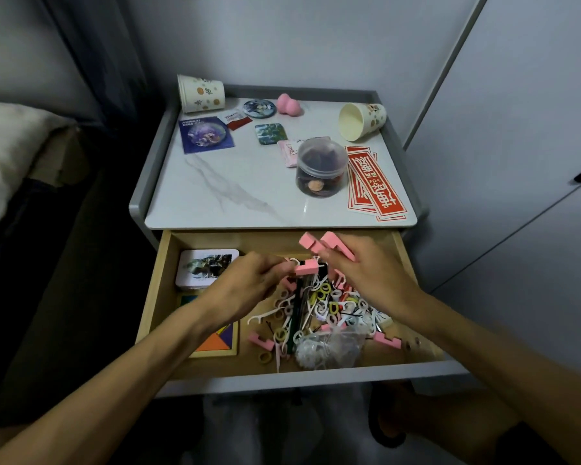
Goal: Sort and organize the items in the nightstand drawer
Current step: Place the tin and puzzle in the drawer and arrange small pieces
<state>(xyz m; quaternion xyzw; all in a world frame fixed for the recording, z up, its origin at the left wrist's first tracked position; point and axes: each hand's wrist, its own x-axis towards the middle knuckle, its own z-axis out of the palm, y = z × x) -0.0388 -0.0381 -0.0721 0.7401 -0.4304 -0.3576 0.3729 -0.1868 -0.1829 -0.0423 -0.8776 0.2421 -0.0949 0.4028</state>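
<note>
Drawer of light wood with a grey front (282, 380) stands open below the white marble-patterned nightstand top (232, 196), and both your hands are over it. Your left hand (245, 286) pinches one pink plastic L-shaped clip (305, 268) between thumb and fingertips, just above the heap. Your right hand (366, 276) has its fingers curled round two more pink clips (329, 245), which stick out toward the back of the drawer. Under the hands lies a mixed heap of white floss picks and small hair rings (326, 307), with a crumpled clear plastic bag (329, 347) at its front. In the left part of the drawer you have a white tin with a picture on its lid (207, 268) and, nearer to you, a wooden-framed puzzle of coloured pieces (215, 344), partly hidden by your left arm. On the top, a clear round plastic jar (321, 169) stands beside red stickers (373, 186).
</note>
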